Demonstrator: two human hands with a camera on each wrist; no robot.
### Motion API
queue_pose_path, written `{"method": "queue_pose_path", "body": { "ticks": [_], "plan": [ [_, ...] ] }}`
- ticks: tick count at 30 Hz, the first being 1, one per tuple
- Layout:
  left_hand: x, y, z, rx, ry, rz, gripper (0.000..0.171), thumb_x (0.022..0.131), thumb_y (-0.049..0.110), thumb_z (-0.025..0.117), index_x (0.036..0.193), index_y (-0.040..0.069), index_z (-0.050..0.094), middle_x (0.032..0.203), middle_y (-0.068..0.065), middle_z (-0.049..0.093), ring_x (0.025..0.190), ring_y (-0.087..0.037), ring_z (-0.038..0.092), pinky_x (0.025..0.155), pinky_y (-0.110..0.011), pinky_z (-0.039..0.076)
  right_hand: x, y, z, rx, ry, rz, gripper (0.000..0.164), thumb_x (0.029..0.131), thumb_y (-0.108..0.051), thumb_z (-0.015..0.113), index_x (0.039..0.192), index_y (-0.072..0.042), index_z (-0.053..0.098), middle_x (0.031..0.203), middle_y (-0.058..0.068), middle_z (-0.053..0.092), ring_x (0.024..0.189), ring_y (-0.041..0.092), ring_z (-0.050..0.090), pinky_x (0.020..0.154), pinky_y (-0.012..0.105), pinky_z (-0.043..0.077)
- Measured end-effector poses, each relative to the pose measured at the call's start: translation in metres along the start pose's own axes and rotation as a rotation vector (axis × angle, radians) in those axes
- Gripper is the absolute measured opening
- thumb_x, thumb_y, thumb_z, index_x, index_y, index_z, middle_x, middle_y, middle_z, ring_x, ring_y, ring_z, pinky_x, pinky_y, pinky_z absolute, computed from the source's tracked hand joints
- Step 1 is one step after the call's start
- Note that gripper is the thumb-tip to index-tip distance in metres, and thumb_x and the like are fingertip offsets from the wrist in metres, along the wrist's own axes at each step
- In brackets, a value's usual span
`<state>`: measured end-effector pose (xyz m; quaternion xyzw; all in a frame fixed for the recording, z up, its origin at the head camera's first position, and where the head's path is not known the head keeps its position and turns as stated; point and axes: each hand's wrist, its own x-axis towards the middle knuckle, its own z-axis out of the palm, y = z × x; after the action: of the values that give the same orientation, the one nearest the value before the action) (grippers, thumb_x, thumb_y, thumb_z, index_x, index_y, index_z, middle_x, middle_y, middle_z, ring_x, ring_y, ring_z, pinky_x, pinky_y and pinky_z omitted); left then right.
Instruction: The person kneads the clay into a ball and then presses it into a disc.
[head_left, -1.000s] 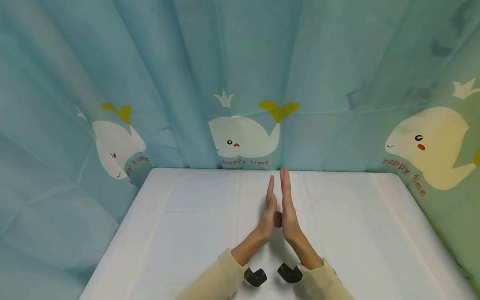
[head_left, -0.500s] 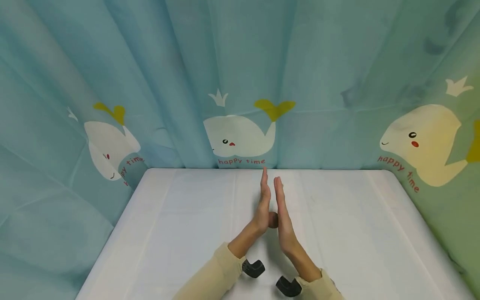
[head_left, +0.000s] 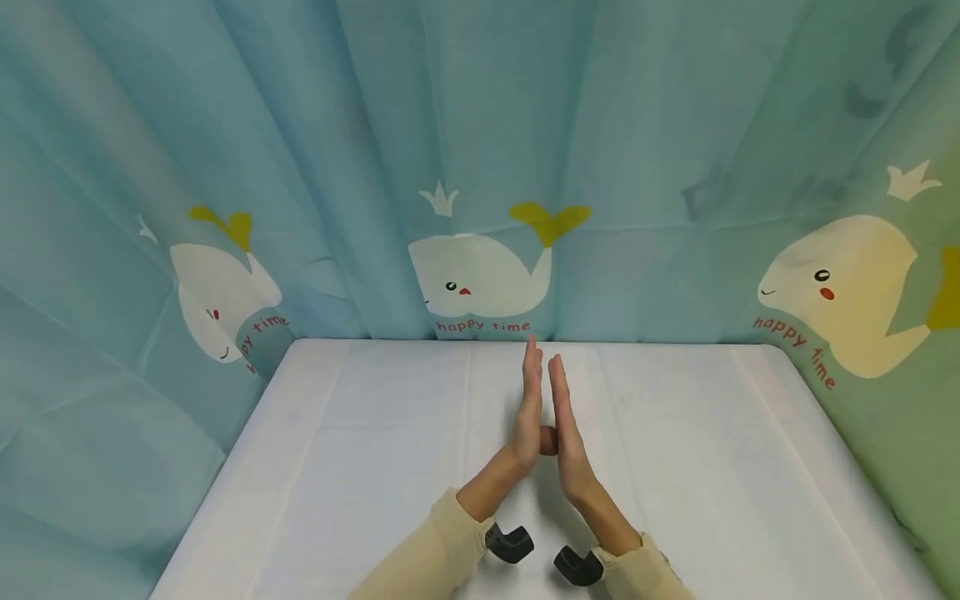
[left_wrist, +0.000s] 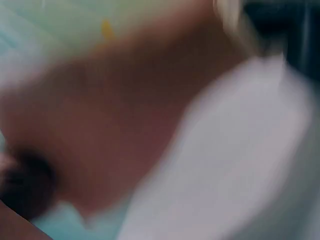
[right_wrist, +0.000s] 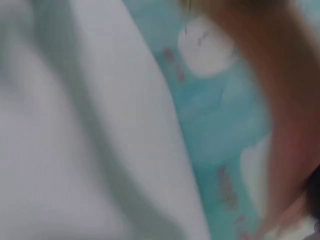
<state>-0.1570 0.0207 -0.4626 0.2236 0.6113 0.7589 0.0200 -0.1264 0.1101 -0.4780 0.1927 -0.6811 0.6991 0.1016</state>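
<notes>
A small dark brown ball-like lump sits between my two palms, above the white table; what it is made of I cannot tell. My left hand presses it from the left, fingers straight and pointing away. From the right, my right hand lies flat against it, its fingertips slightly nearer to me than the left ones. The left wrist view is blurred, with the dark lump at lower left against the palm. Only an edge of the lump shows in the right wrist view.
A white-covered table extends under both hands. Behind and beside it hangs a blue-green curtain printed with whales. A black curved piece is worn at each wrist, near the left cuff and the right cuff.
Over the second, my left hand has slid forward and my right hand back, with the lump kept between the palms. Since half a second ago the hands have barely shifted.
</notes>
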Motion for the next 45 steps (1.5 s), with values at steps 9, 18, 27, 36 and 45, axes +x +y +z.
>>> {"method": "queue_pose_path", "body": {
  "ticks": [9,18,27,36,45],
  "plan": [
    [-0.018,-0.014,0.007,0.041,-0.083,-0.003,0.063,0.110,0.044,0.013,0.166,0.022,-0.008,0.173,-0.003,-0.003,0.158,-0.021,-0.001,0.122,-0.059,0.002,0.026,-0.019,-0.011,-0.059,0.057,-0.080,0.057,0.112,-0.036,0.009,0.167,-0.024,-0.001,0.172,-0.002,-0.010,0.156,0.022,-0.018,0.119,0.060,-0.014],
    [-0.004,0.024,-0.002,0.032,-0.064,0.116,0.062,0.112,0.040,0.011,0.165,0.018,-0.011,0.173,-0.004,-0.004,0.158,-0.024,0.000,0.123,-0.058,0.000,-0.004,0.011,0.006,0.097,0.000,0.037,0.055,0.112,-0.031,0.001,0.166,-0.024,-0.005,0.173,0.001,-0.008,0.157,0.021,-0.011,0.124,0.042,-0.002],
    [-0.008,-0.005,-0.001,0.261,-0.116,0.080,0.068,0.110,0.050,0.015,0.166,0.016,-0.003,0.173,-0.001,-0.001,0.157,-0.017,-0.002,0.123,-0.059,-0.001,0.009,-0.018,-0.002,0.090,0.059,-0.075,0.057,0.112,-0.038,0.008,0.166,-0.028,-0.007,0.173,-0.001,-0.002,0.158,0.020,-0.008,0.122,0.051,-0.007],
    [-0.010,0.012,0.004,0.075,-0.093,0.108,0.067,0.111,0.046,0.013,0.165,0.014,-0.008,0.173,-0.003,-0.008,0.157,-0.019,-0.007,0.123,-0.056,-0.003,0.007,0.010,-0.005,0.096,0.075,0.034,0.055,0.113,-0.038,0.005,0.165,-0.029,-0.007,0.172,-0.004,-0.006,0.158,0.016,-0.007,0.122,0.053,-0.007],
    [-0.003,-0.012,-0.003,0.099,-0.052,-0.023,0.061,0.111,0.040,0.009,0.166,0.019,-0.008,0.173,-0.002,-0.008,0.157,-0.019,-0.007,0.123,-0.057,-0.001,0.010,-0.023,0.006,-0.086,0.050,-0.060,0.057,0.113,-0.036,0.008,0.166,-0.023,-0.003,0.172,-0.001,-0.007,0.156,0.022,-0.015,0.118,0.062,-0.013]
  ]
}}
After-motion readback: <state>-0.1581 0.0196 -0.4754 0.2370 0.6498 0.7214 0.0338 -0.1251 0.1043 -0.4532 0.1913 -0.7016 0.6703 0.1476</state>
